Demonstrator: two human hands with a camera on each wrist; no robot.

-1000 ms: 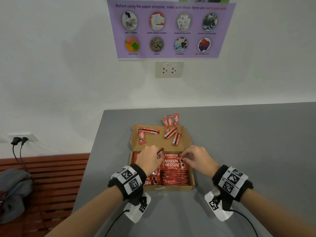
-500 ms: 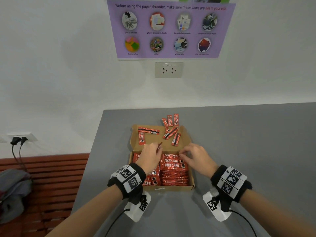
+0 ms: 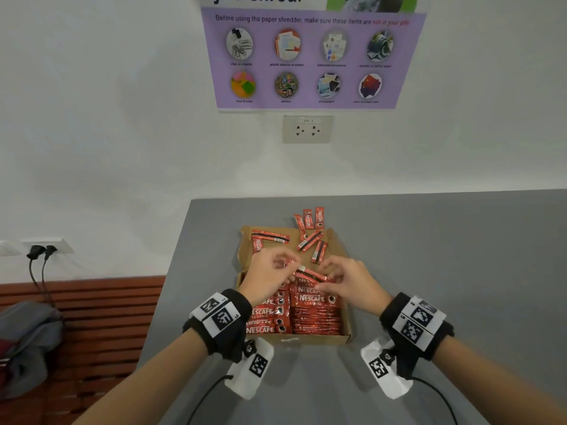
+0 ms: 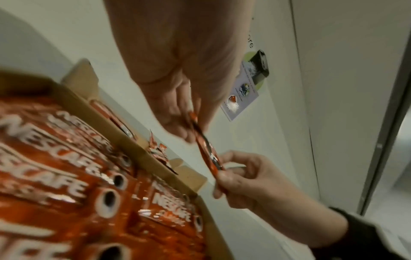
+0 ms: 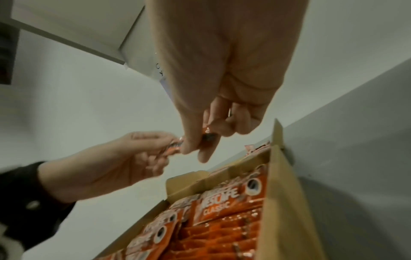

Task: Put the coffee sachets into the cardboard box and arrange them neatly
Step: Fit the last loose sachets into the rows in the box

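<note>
One coffee sachet (image 3: 310, 273), pinched at opposite ends by left hand (image 3: 270, 279) and right hand (image 3: 352, 283), levelled just above cardboard box (image 3: 348, 320), likely for flat laying; packed rows below both hands; loose sachets (image 3: 311, 237) beyond fingertips, on flap and desk (image 3: 445, 256)

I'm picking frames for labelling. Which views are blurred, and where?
Head view: left hand and held sachet motion-smeared, poster and table sharp. Left wrist view: near sachets in the cardboard box blurred. Right wrist view: right hand soft, dim light.
</note>
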